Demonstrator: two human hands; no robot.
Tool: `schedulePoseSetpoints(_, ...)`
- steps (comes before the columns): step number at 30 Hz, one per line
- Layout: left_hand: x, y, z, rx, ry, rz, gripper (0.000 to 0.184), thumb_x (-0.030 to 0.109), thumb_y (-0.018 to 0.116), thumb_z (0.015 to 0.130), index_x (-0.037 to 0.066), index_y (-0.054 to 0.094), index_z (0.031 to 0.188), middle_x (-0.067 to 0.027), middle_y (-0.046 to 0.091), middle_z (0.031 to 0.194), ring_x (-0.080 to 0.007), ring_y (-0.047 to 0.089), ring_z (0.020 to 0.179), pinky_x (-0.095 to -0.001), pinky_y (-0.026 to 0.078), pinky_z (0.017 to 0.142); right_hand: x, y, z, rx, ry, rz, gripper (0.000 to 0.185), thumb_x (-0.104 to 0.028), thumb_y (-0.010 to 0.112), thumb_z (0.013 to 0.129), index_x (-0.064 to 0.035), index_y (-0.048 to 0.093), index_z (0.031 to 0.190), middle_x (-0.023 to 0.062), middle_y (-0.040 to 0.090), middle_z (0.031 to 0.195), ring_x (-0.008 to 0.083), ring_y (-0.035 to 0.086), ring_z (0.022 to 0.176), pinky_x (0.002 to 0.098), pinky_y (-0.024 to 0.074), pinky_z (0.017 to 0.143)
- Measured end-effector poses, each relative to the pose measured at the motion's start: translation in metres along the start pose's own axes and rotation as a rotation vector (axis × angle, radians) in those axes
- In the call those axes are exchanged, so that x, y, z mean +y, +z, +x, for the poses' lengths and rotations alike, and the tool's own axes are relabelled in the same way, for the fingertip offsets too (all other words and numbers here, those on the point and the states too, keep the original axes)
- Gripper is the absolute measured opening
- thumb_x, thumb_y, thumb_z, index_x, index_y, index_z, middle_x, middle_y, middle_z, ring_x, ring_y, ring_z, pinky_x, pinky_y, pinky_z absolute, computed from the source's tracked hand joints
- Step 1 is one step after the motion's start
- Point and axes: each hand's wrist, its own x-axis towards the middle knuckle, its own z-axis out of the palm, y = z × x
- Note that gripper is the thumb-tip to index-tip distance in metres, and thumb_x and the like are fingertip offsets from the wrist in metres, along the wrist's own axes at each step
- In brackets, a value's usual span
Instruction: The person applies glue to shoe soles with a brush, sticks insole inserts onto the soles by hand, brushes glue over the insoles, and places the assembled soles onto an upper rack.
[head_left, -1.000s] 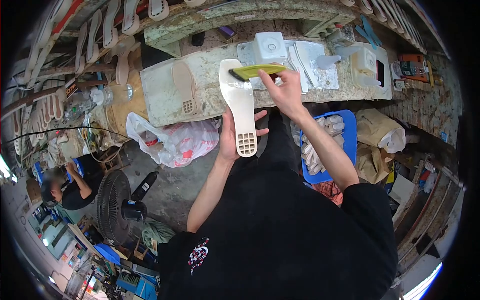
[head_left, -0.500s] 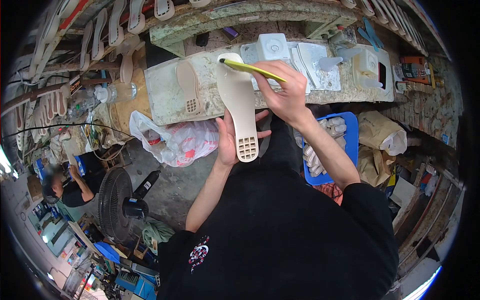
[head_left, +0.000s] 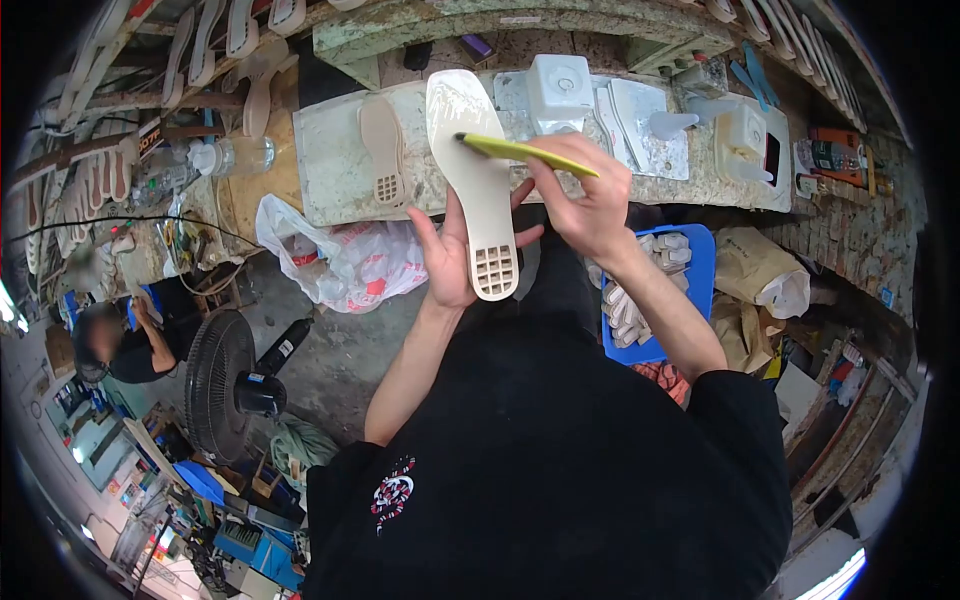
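Note:
My left hand (head_left: 450,258) holds a cream shoe sole (head_left: 472,190) from beneath, its thumb apart on the left and fingertips showing on the right. The sole's toe end points away from me and looks wet and shiny; a square grid is cut into the heel. Between the fingers of my right hand (head_left: 590,195) is a yellow-green brush (head_left: 520,152). Its dark tip is at the sole's surface, just below the shiny area. Behind the sole, more soles (head_left: 381,150) lie stacked on the worn bench (head_left: 325,170).
White containers (head_left: 560,88) and pale sole pieces (head_left: 632,115) stand on the bench. A blue bin (head_left: 706,290) of small pale parts is at my right. Plastic bags (head_left: 345,265) hang below the bench; a black fan (head_left: 222,385) and another person (head_left: 130,340) are at left.
The brush tip has moved from the toe end down toward the middle of the sole. More of the toe area looks wet. The sole sits slightly higher in view.

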Motion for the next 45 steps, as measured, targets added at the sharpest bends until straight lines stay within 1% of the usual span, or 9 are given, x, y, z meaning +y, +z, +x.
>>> schedulePoseSetpoints(7, 0.026, 0.016, 0.013, 0.022, 0.032, 0.055, 0.105, 0.093, 0.012, 0.091, 0.026, 0.010, 0.172, -0.0134, 0.025, 0.174, -0.0401, 0.027, 0.158, -0.0546, 0.027, 0.127, -0.023, -0.002, -0.008, -0.078, -0.108, 0.017, 0.027, 0.006, 0.078, 0.077, -0.0034, 0.078, 0.102, 0.0109, 0.077, 0.091, 0.0273, 0.072, 0.075, 0.0354, 0.0580, 0.067)
schedulePoseSetpoints(11, 0.035, 0.021, 0.023, 0.022, 0.162, -0.071, 0.102, 0.092, 0.012, 0.092, 0.028, 0.011, 0.171, -0.0023, 0.019, 0.176, -0.0383, 0.019, 0.161, -0.0711, 0.020, 0.126, -0.035, 0.001, -0.032, -0.278, -0.303, 0.167, 0.043, 0.003, 0.081, 0.070, -0.0031, 0.075, 0.113, 0.0115, 0.075, 0.096, 0.0278, 0.072, 0.075, 0.0362, 0.0592, 0.067)
schedulePoseSetpoints(18, 0.051, 0.018, 0.033, 0.028, 0.231, -0.038, 0.098, 0.089, 0.014, 0.095, 0.027, 0.017, 0.171, -0.0021, 0.025, 0.174, -0.0407, 0.018, 0.161, -0.0704, 0.020, 0.126, -0.050, 0.001, -0.040, -0.309, -0.416, 0.154, 0.036, -0.001, 0.079, 0.071, 0.0031, 0.074, 0.107, 0.0154, 0.073, 0.094, 0.0275, 0.071, 0.076, 0.0361, 0.0580, 0.065)
schedulePoseSetpoints(24, 0.054, 0.016, 0.034, 0.048, 0.227, -0.019, 0.092, 0.085, 0.017, 0.098, 0.027, 0.023, 0.169, -0.0033, 0.029, 0.172, -0.0416, 0.020, 0.160, -0.0703, 0.023, 0.125, -0.058, -0.004, -0.039, -0.309, -0.295, 0.111, 0.034, 0.009, 0.076, 0.072, 0.0021, 0.075, 0.105, 0.0137, 0.076, 0.093, 0.0271, 0.072, 0.075, 0.0343, 0.0581, 0.065)
schedulePoseSetpoints(28, 0.052, 0.021, 0.028, 0.053, 0.157, -0.006, 0.088, 0.081, 0.014, 0.101, 0.027, 0.024, 0.169, -0.0038, 0.030, 0.172, -0.0400, 0.022, 0.160, -0.0697, 0.028, 0.124, -0.066, -0.008, -0.031, -0.240, 0.193, 0.090, 0.009, 0.001, 0.073, 0.090, 0.0061, 0.075, 0.097, 0.0168, 0.076, 0.090, 0.0242, 0.074, 0.077, 0.0320, 0.0578, 0.070)
schedulePoseSetpoints(30, 0.050, 0.023, 0.027, 0.047, 0.151, 0.016, 0.086, 0.080, 0.013, 0.102, 0.027, 0.024, 0.169, -0.0046, 0.031, 0.171, -0.0394, 0.023, 0.160, -0.0691, 0.030, 0.123, -0.047, -0.008, -0.021, -0.078, -0.055, -0.051, 0.021, 0.002, 0.076, 0.083, 0.0004, 0.076, 0.104, 0.0140, 0.077, 0.093, 0.0273, 0.075, 0.077, 0.0356, 0.0600, 0.067)
schedulePoseSetpoints(35, 0.049, 0.021, 0.028, 0.060, 0.107, 0.046, 0.082, 0.075, 0.015, 0.105, 0.025, 0.024, 0.168, -0.0071, 0.034, 0.169, -0.0407, 0.026, 0.158, -0.0692, 0.033, 0.121, -0.056, -0.009, -0.042, -0.412, -0.559, 0.008, 0.039, -0.004, 0.074, 0.070, 0.0042, 0.074, 0.108, 0.0130, 0.071, 0.095, 0.0248, 0.070, 0.078, 0.0365, 0.0590, 0.067)
schedulePoseSetpoints(40, 0.048, 0.020, 0.026, 0.080, 0.074, 0.090, 0.079, 0.072, 0.018, 0.107, 0.022, 0.025, 0.168, -0.0073, 0.036, 0.167, -0.0399, 0.029, 0.157, -0.0690, 0.036, 0.120, -0.050, -0.017, -0.019, -0.434, -0.517, 0.044, 0.033, -0.010, 0.073, 0.085, 0.0053, 0.074, 0.114, 0.0158, 0.076, 0.103, 0.0255, 0.073, 0.079, 0.0357, 0.0593, 0.065)
schedulePoseSetpoints(45, 0.049, 0.019, 0.025, 0.065, 0.061, 0.105, 0.072, 0.067, 0.019, 0.109, 0.025, 0.024, 0.167, -0.0078, 0.035, 0.167, -0.0433, 0.031, 0.155, -0.0686, 0.041, 0.117, -0.052, -0.019, -0.023, -0.372, -0.444, 0.088, 0.033, 0.000, 0.075, 0.077, 0.0037, 0.074, 0.110, 0.0147, 0.075, 0.098, 0.0247, 0.070, 0.072, 0.0345, 0.0564, 0.061)
